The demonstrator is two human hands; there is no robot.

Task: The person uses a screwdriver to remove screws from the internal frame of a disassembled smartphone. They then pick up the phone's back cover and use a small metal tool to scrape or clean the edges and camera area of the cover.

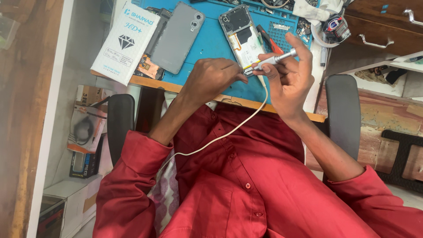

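Note:
An opened phone [242, 35] with its back off lies on the blue work mat [211, 42], showing a white battery and dark board. My right hand [288, 77] grips a slim silver screwdriver [275, 59] whose tip points at the phone's lower end. My left hand [213, 77] rests on the mat with fingertips pinched at that same lower corner of the phone. A white cable [229, 132] runs from the phone's bottom down across my red shirt.
A grey phone back cover [178, 35] and a white flat package [125, 42] lie on the mat's left. Red-handled tool [269, 42], tape roll [335, 27] and clutter sit at the right. Chair armrests [121, 123] flank me; boxes [86, 132] stand on the floor at left.

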